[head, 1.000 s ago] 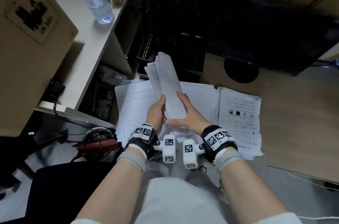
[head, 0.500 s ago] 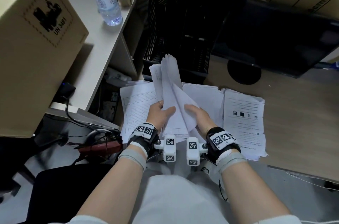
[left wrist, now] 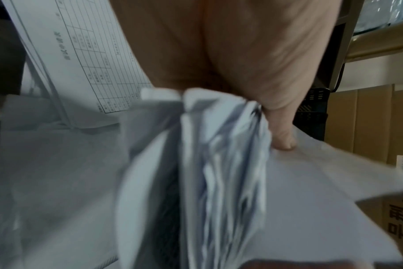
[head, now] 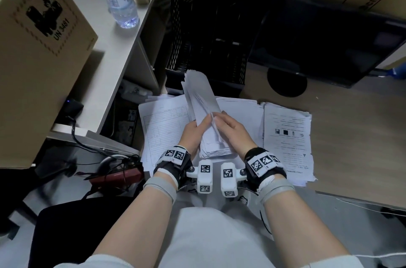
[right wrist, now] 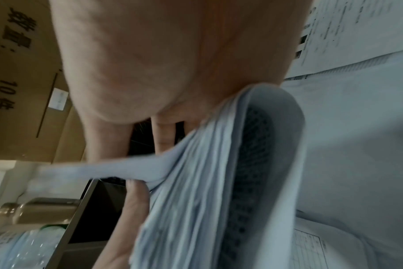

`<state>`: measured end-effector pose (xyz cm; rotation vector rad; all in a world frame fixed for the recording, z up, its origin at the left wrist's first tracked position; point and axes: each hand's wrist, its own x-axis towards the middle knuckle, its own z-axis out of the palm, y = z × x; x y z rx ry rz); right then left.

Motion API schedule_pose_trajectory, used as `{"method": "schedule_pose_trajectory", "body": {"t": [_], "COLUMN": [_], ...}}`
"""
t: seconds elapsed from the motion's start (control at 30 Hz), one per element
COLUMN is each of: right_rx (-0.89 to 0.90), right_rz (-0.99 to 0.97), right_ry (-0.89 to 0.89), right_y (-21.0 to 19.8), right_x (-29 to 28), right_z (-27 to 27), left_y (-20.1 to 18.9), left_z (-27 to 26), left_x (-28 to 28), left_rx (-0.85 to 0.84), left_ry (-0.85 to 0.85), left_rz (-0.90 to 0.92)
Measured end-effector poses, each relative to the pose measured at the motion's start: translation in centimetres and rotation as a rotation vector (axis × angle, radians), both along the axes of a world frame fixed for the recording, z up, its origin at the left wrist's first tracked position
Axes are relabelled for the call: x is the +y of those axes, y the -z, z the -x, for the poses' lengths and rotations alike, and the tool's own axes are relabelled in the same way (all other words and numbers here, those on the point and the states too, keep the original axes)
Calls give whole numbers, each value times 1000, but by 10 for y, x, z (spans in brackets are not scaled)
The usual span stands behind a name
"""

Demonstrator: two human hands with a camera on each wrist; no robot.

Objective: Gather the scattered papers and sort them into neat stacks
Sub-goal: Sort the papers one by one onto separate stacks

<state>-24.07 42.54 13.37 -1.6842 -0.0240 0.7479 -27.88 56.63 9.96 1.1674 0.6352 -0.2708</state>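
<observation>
- Since half a second ago, the loose sheet that stuck out on the right has folded back onto the bundle (head: 203, 114), and the right hand (head: 230, 129) has slid up to meet the left hand (head: 193, 133). That tells me the bundle is being squared up, not yet laid down.
- Head view: both hands hold the bundle up on its edge, over the papers lying on the surface (head: 342, 136). A form sheet (head: 162, 127) lies to the left, a pile (head: 285, 136) to the right. The top edges of the bundle are uneven, so it needs more tapping, I think.
- Left wrist view: the left fingers wrap round the bundle (left wrist: 219, 182), with the thumb (left wrist: 281, 134) pressed on its side. The sheets look fanned and blurry.
- Right wrist view: the right fingers (right wrist: 163, 136) curl round the bundle (right wrist: 196, 191). One sheet bends out toward the thumb.
</observation>
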Motion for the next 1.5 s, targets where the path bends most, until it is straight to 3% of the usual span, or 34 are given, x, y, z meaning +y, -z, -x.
{"method": "schedule_pose_trajectory", "body": {"t": [0.37, 0.53, 0.73, 0.9, 1.07, 1.2, 1.33, 1.5], "right_rx": [118, 260, 150, 182, 147, 239, 150, 232], "right_rz": [-22, -92, 51, 89, 257, 205, 497, 705], "right_ry": [-114, 64, -46, 107, 430, 389, 369, 474], "right_y": [-3, -14, 9, 32, 61, 60, 75, 95], "right_x": [-1, 0, -6, -5, -31, -42, -51, -75], "right_z": [9, 9, 13, 21, 23, 24, 24, 26], "left_y": [8, 0, 12, 30, 36, 45, 44, 43], "left_z": [5, 5, 10, 16, 20, 23, 25, 27], "left_x": [6, 1, -3, -5, -4, -8, -12, -1], "left_rx": [10, 17, 62, 102, 156, 162, 195, 244], "left_ry": [-17, 8, 79, 143, 201, 222, 125, -17], "left_rz": [-99, -102, -329, -493, -536, -606, -473, -476]}}
